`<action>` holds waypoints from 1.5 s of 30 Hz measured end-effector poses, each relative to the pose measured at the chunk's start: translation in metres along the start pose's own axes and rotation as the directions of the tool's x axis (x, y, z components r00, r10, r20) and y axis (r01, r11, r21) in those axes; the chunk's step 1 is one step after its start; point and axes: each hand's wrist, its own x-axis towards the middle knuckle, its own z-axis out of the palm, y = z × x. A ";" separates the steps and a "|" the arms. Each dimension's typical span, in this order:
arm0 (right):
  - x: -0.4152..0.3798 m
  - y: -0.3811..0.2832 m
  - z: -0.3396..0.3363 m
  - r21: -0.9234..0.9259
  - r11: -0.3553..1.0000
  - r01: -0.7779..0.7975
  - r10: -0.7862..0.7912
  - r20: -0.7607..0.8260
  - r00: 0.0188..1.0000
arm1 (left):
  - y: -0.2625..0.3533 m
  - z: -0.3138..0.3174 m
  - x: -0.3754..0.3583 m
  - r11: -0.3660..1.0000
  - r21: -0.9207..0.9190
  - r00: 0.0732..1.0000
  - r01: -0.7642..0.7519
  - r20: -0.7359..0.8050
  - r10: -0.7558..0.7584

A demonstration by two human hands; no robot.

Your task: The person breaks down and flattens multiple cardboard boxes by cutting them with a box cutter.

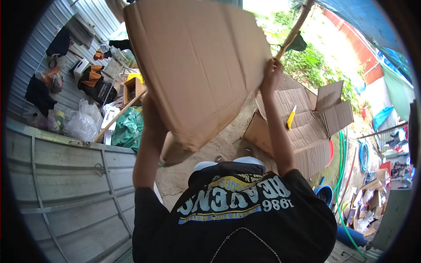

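A large brown cardboard piece (pixel 201 65), creased and with a ragged right edge, is held up in front of me. My right hand (pixel 272 75) grips that right edge with bent fingers. At the opposite side, my left hand (pixel 151 107) is against the cardboard's left edge, its fingers hidden behind the board. Below and to the right, an opened-out cardboard box (pixel 307 127) lies on the ground with flaps raised. A yellow utility knife (pixel 290 118) rests on it, near my right forearm.
A metal panel (pixel 79 184) stands close on my left. Beyond it are a green plastic bag (pixel 128 127), clear bags (pixel 83 125) and a wooden stick (pixel 118 116). A wooden pole (pixel 296 30) rises at upper right. A green hose (pixel 340 175) and blue bucket (pixel 324 193) are right.
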 end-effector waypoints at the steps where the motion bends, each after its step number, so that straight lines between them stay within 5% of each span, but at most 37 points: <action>1: -0.001 -0.004 0.012 -0.011 0.996 -0.088 0.086 -0.153 0.985 | 0.001 0.012 -0.003 0.851 -0.511 0.987 0.122 0.152 -0.051; 3: -0.012 0.017 0.041 0.090 0.942 -0.325 0.335 -0.148 0.930 | 0.004 0.038 -0.017 0.740 -0.639 0.961 0.210 0.274 -0.036; 4: -0.011 0.004 0.030 0.152 0.733 -0.663 0.643 0.161 0.748 | 0.008 0.054 -0.026 0.755 -0.611 0.940 0.238 0.340 -0.022; 5: -0.028 0.003 0.027 0.200 0.660 -0.724 0.671 0.276 0.688 | 0.017 0.076 -0.039 0.823 -0.516 0.909 0.237 0.417 0.000; 9: -0.074 0.014 0.019 0.399 0.433 -0.808 0.572 0.571 0.589 | 0.050 0.150 -0.091 0.994 0.024 0.707 -0.105 0.705 0.057; 10: -0.086 0.018 0.013 0.432 0.378 -0.819 0.542 0.614 0.574 | 0.048 0.159 -0.094 0.971 0.186 0.550 -0.147 0.832 -0.076; 11: -0.096 0.022 0.009 0.456 0.334 -0.825 0.523 0.639 0.564 | 0.036 0.161 -0.104 0.975 0.182 0.548 -0.124 0.832 -0.085; 13: -0.116 0.032 -0.003 0.501 0.255 -0.827 0.490 0.671 0.557 | 0.000 0.166 -0.129 0.812 0.202 0.541 -0.547 0.826 0.159; 16: -0.132 0.041 -0.008 0.566 0.141 -0.812 0.479 0.679 0.556 | -0.020 0.147 -0.151 0.695 0.330 0.487 -0.638 0.873 0.032; 19: -0.141 0.049 -0.004 0.645 0.014 -0.764 0.477 0.668 0.572 | -0.024 0.133 -0.163 0.609 0.558 0.571 -0.563 0.796 -0.202; 21: -0.143 0.052 0.008 0.692 -0.059 -0.719 0.475 0.653 0.590 | -0.044 0.125 -0.164 0.616 0.540 0.582 -0.574 0.798 -0.158; 23: -0.153 0.062 0.009 0.748 -0.139 -0.649 0.466 0.628 0.624 | -0.060 0.112 -0.146 0.597 0.385 0.585 -0.704 0.791 0.179; 25: -0.141 0.080 0.027 0.767 -0.172 -0.618 0.453 0.618 0.642 | -0.061 0.092 -0.120 0.785 0.461 0.780 -0.414 0.624 0.045; 27: -0.140 0.100 0.029 0.689 -0.082 -0.720 0.435 0.675 0.596 | -0.070 0.067 -0.080 0.826 0.454 0.880 -0.335 0.464 0.101; 28: -0.132 0.111 0.024 0.536 0.082 -0.840 0.450 0.733 0.511 | -0.083 0.046 -0.063 0.810 0.509 0.920 -0.290 0.383 0.089; 29: -0.124 0.123 0.020 0.346 0.239 -0.907 0.460 0.783 0.420 | -0.067 0.022 -0.045 0.831 0.550 0.925 -0.086 0.353 -0.138; 31: -0.098 0.151 -0.015 -0.049 0.822 -0.568 0.466 0.631 0.620 | -0.011 -0.002 -0.007 0.990 0.113 0.996 0.081 0.021 -0.083; 32: -0.089 0.167 -0.027 -0.046 0.815 -0.578 0.479 0.613 0.628 | -0.036 -0.067 0.005 0.972 0.186 0.988 0.145 -0.073 -0.134; 35: -0.061 0.203 -0.049 -0.125 0.794 -0.596 0.516 0.657 0.550 | 0.024 -0.056 0.018 0.993 -0.087 0.939 -0.084 -0.340 0.050; 37: -0.030 0.202 -0.073 0.242 0.494 -0.835 0.255 0.878 0.405 | 0.053 -0.039 0.032 0.923 -0.371 0.931 -0.102 -0.363 -0.043; 38: 0.000 0.180 -0.095 0.319 0.442 -0.838 0.071 0.920 0.387 | 0.066 -0.029 0.045 0.922 -0.375 0.937 -0.099 -0.347 -0.041; 41: 0.057 0.219 -0.119 0.378 0.741 -0.556 0.093 0.761 0.642 | 0.089 -0.001 0.086 0.931 -0.274 0.869 -0.243 -0.489 0.083; 43: 0.111 0.204 -0.180 0.112 0.829 -0.548 0.332 0.689 0.644 | 0.092 0.010 0.120 0.944 0.110 0.803 -0.312 -0.501 0.324; 45: 0.140 0.188 -0.235 0.225 0.746 -0.628 0.452 0.521 0.724 | 0.051 0.002 0.182 0.889 0.281 0.875 -0.362 -0.225 0.428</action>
